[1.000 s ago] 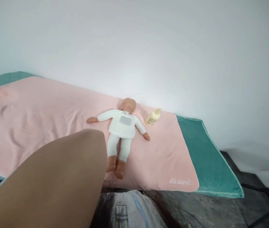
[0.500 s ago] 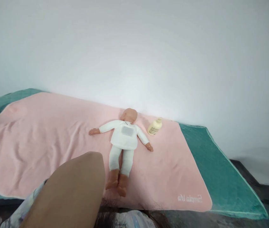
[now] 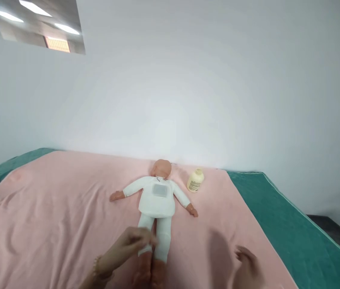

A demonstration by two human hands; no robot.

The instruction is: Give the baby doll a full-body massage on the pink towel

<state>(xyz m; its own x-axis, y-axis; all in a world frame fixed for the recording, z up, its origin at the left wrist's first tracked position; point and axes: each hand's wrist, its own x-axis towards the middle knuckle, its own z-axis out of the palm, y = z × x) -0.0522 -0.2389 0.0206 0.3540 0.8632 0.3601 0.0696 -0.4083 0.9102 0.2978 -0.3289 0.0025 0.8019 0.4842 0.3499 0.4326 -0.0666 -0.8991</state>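
Observation:
A bald doll (image 3: 157, 196) in a white top and white leggings lies on a pink blanket (image 3: 76, 224), with its arms spread and its head near the wall. My left hand (image 3: 132, 243), a bracelet on its wrist, hovers over the doll's lower legs. Its fingers are loosely bent and apart with nothing visible in them; the fingertips are blurred. Low on the right, my right hand (image 3: 246, 267) is above the blanket, away from the doll. Motion smears its fingers, and the frame's bottom edge cuts it off. A cream bottle (image 3: 195, 180) with printed text stands beside the doll's shoulder.
Green cloth (image 3: 281, 212) shows under the blanket on the right and at the far left. A pale wall (image 3: 170, 88) rises behind the bedding. At the upper left, ceiling lights (image 3: 34, 8) show beyond the wall's edge.
My view has tilted up, so the doll and bottle sit lower in the picture. The arm or knee at lower left is gone from view, and both my hands have come in from below.

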